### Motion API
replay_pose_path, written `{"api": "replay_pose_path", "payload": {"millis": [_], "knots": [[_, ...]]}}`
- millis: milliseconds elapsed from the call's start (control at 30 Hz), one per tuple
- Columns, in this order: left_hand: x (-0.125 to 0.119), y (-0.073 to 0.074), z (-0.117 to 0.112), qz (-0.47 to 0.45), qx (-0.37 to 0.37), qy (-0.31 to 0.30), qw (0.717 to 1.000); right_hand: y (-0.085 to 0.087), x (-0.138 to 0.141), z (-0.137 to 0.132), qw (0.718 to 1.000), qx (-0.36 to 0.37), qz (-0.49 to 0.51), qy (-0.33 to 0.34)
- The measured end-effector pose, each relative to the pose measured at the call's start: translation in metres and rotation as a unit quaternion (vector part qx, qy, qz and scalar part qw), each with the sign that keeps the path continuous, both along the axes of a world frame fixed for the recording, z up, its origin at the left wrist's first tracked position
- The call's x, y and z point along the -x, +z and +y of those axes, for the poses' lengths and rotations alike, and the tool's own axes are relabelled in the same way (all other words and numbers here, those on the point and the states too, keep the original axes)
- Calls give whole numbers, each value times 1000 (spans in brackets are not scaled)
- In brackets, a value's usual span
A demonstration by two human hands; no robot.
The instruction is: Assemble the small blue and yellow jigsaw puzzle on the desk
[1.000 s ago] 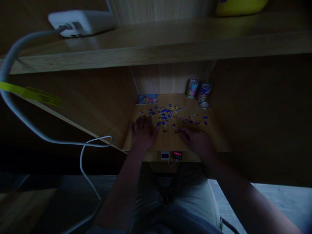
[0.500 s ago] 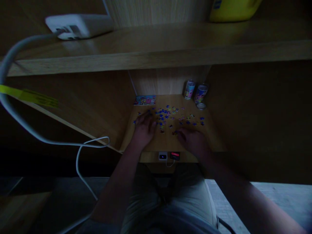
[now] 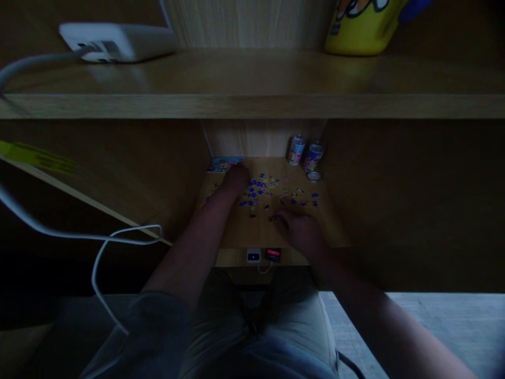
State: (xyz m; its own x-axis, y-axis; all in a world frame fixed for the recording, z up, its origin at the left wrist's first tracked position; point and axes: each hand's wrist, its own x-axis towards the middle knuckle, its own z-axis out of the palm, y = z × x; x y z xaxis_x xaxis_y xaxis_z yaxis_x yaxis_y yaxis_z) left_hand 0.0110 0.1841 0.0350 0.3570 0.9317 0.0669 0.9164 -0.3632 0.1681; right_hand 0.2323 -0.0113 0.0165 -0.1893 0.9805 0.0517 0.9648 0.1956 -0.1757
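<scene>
Mostly blue puzzle pieces [image 3: 260,190] lie scattered on a tan wooden board [image 3: 252,231]; the tub [image 3: 361,26] above is yellow.

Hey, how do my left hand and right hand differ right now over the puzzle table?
The left hand is stretched to the back of the table, at the picture card; the right hand sits near the front edge. The left hand is at the left of the scattered pieces; the right hand is at their near side. Both are palm down over the table.
</scene>
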Motion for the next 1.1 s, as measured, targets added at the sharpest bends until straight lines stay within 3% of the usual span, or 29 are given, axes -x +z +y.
{"api": "replay_pose_path", "payload": {"millis": [133, 233, 300, 433, 600, 900, 1100], "knots": [[3, 5, 6, -23, 11, -4, 1000, -1, 0, 0, 1000, -5, 3, 3], [5, 15, -3, -52, 15, -23, 998, -2, 0, 0, 1000, -7, 0, 0], [6, 21, -20, -96, 22, -61, 993, -1, 0, 0, 1000, -4, 0, -1], [4, 27, -72, -247, 105, -189, 945, 1, 1, 0, 1000, 5, -3, -3], [2, 21, -117, -209, 178, -240, 931, 2, 1, 0, 1000, -4, -9, 0], [1, 5, -115, -221, 204, -215, 929, 0, 0, 0, 1000, -16, -9, 1], [-4, 13, -108, -191, 216, -209, 935, 1, 0, 0, 1000, -10, -10, -2]]}}
